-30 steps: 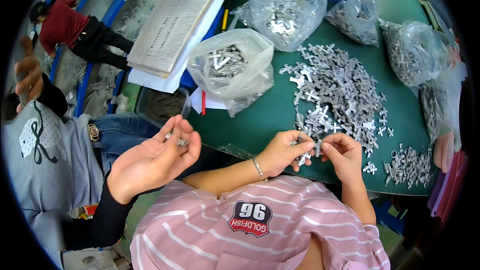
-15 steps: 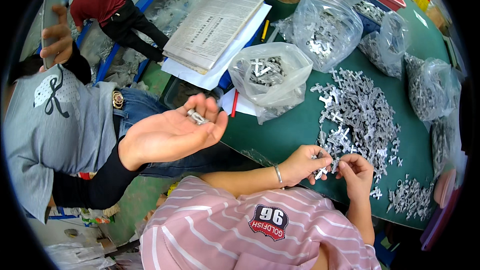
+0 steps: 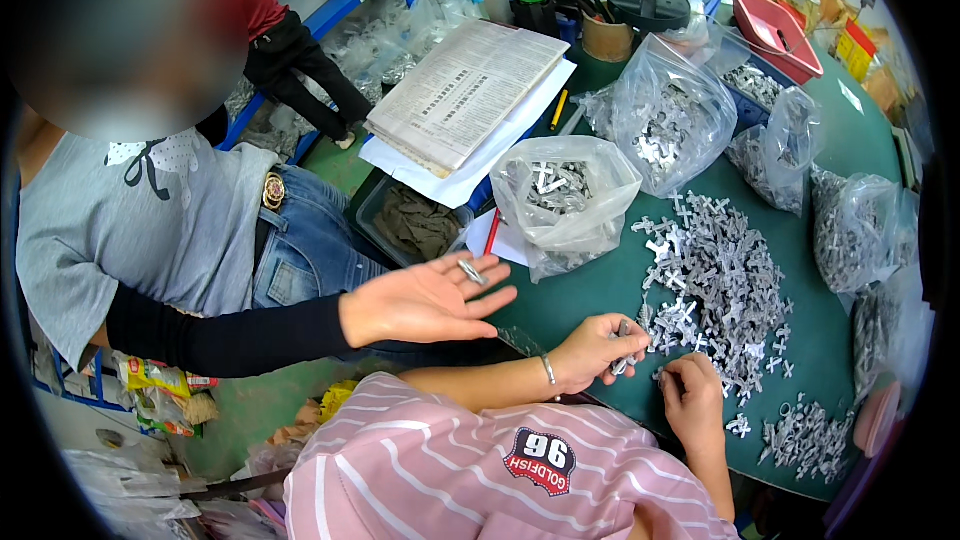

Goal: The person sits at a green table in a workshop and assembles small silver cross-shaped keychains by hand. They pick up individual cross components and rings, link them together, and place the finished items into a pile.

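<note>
My left hand [image 3: 592, 352], with a bangle at the wrist, is closed around a few small silver-grey metal crosses [image 3: 621, 364] at the table's near edge. Just right of it, my right hand [image 3: 694, 398] rests low over the table with curled fingers; whatever they hold is hidden. Beyond both hands spreads a big heap of grey metal crosses [image 3: 735, 285]. A smaller pile of metal pieces [image 3: 808, 440] lies to the right. From the left, a co-worker's open hand [image 3: 430, 302] reaches in palm up, with a small silver piece [image 3: 471, 272] on its fingers.
Clear bags of crosses [image 3: 565, 205] stand behind the heap, with another bag [image 3: 855, 230] at the right. A newspaper stack [image 3: 465, 90] lies at the far left. Behind are a pink tray [image 3: 775, 35] and a black fan [image 3: 650, 5]. The co-worker [image 3: 150, 230] stands close at my left.
My right hand has drawn away from the left and curled its fingers. The co-worker's hand has moved lower and opened flatter; their other hand with a phone is no longer visible.
</note>
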A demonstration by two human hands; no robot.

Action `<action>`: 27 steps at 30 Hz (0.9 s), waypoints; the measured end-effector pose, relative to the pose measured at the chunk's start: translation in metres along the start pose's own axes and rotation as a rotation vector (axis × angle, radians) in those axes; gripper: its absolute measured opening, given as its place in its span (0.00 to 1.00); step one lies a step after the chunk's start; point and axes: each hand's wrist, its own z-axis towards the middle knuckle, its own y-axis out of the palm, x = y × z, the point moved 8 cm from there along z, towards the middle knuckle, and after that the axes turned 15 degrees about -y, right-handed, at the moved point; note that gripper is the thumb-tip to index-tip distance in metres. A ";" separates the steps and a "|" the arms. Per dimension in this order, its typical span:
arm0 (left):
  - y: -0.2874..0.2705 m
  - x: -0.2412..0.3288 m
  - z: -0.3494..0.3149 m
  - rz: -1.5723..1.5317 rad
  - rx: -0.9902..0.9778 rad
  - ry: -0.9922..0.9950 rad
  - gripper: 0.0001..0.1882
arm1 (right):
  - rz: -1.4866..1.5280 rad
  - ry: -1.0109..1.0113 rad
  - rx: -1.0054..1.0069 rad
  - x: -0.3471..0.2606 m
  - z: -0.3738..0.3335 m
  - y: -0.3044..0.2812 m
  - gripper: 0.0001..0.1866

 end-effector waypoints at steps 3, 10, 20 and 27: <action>-0.010 0.009 -0.007 0.095 0.100 0.140 0.11 | -0.119 -0.075 0.130 -0.007 -0.009 -0.011 0.08; -0.031 0.029 -0.061 0.675 0.596 0.837 0.07 | -0.261 -0.238 0.260 -0.027 -0.057 -0.008 0.09; -0.008 0.025 -0.073 0.862 0.636 1.135 0.07 | -0.364 -0.216 0.409 -0.022 -0.070 -0.012 0.10; -0.008 0.022 -0.073 0.861 0.620 1.115 0.07 | -0.356 -0.194 0.415 -0.018 -0.073 -0.010 0.10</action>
